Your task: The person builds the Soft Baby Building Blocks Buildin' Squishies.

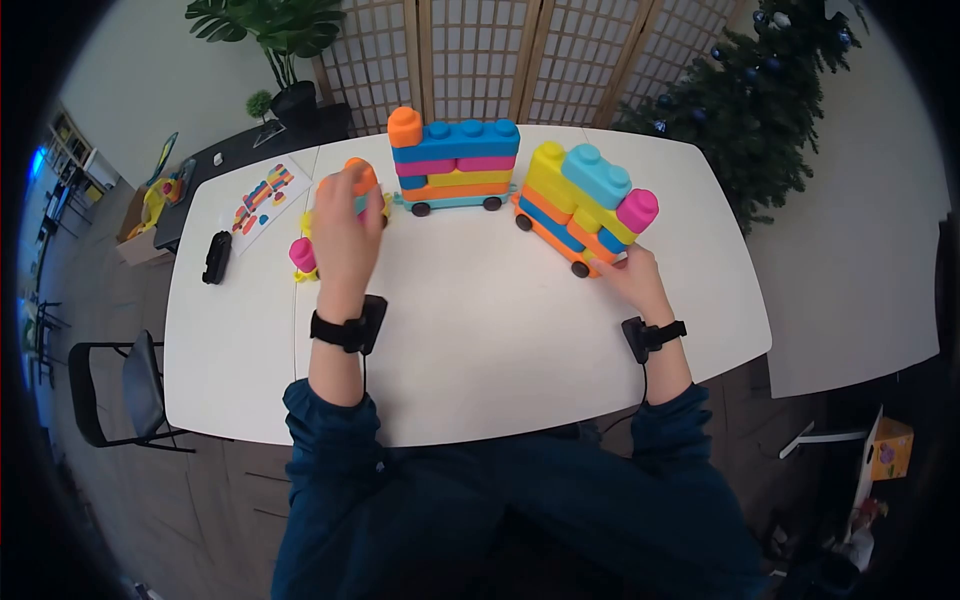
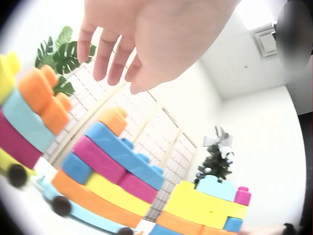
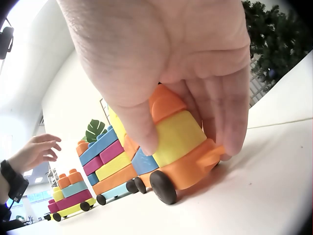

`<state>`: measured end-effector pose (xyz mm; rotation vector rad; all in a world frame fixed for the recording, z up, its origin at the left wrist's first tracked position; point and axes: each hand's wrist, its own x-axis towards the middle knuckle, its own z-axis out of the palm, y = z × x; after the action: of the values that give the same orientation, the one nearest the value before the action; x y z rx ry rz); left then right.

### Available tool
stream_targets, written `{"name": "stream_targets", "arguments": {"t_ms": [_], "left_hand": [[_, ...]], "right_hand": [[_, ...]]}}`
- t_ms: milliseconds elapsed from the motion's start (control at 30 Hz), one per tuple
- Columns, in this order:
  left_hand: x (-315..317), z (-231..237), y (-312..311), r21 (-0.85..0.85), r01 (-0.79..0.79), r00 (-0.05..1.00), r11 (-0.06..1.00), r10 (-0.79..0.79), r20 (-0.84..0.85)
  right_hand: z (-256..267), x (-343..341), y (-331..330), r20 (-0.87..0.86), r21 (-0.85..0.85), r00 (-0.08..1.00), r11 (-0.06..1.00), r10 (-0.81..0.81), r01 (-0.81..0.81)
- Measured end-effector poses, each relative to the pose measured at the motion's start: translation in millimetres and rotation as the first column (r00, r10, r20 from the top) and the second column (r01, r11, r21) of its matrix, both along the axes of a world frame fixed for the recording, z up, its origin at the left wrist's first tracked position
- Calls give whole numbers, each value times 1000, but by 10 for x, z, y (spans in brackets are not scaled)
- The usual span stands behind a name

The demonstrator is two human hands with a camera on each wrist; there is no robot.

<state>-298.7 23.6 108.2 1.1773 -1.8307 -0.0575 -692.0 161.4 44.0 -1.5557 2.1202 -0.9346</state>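
Note:
A toy block train stands on the white table [image 1: 480, 330]. My right hand [image 1: 638, 280] grips the tail end of the orange-based wagon [image 1: 560, 205], topped with yellow, light blue and pink blocks. In the right wrist view, thumb and fingers straddle its yellow end block [image 3: 181, 137]. My left hand [image 1: 347, 235] is raised over the yellow-based wagon [image 2: 29, 122] at the left, its fingers loosely bent with nothing in them. That hand partly hides the wagon in the head view. Between both hands stands the middle wagon [image 1: 455, 145], with a light-blue base and blue, pink, yellow and orange blocks.
A printed picture sheet [image 1: 270, 200] and a black case-like object [image 1: 217, 257] lie on the table's left side. Behind the table stand a lattice screen [image 1: 480, 60] and a decorated Christmas tree [image 1: 750, 100]. A folding chair [image 1: 140, 385] is at the left.

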Motion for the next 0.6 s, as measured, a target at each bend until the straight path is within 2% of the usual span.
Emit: {"name": "stream_targets", "arguments": {"t_ms": [33, 100, 133, 200, 233, 300, 400, 600], "left_hand": [[172, -115, -58, -3, -3, 1000, 1000, 3, 3], [441, -308, -121, -113, -230, 951, 967, 248, 185], [538, -404, -138, -116, -232, 950, 966, 251, 187], [639, -513, -125, 27, -298, 887, 954, 266, 377], [662, -576, -121, 26, -297, 887, 954, 266, 378], [641, -581, -69, 202, -288, 918, 936, 210, 337], [536, -514, 53, 283, -309, 924, 908, 216, 315], [548, -579, 64, 192, -228, 948, 955, 172, 269]], "right_hand": [[4, 7, 0, 3, -3, 1000, 1000, 3, -3], [26, 25, 16, 2, -4, 1000, 1000, 2, -2], [19, 19, 10, 4, -6, 1000, 1000, 5, -5], [2, -5, 9, 3, -5, 1000, 1000, 3, -3], [-12, -16, 3, 3, -5, 1000, 1000, 3, -3], [-16, -26, -15, 0, 15, 1000, 1000, -9, 9], [1, -23, -25, -28, 1, 1000, 1000, -13, 13], [-12, -66, -43, -36, 6, 999, 1000, 4, -4]]}}
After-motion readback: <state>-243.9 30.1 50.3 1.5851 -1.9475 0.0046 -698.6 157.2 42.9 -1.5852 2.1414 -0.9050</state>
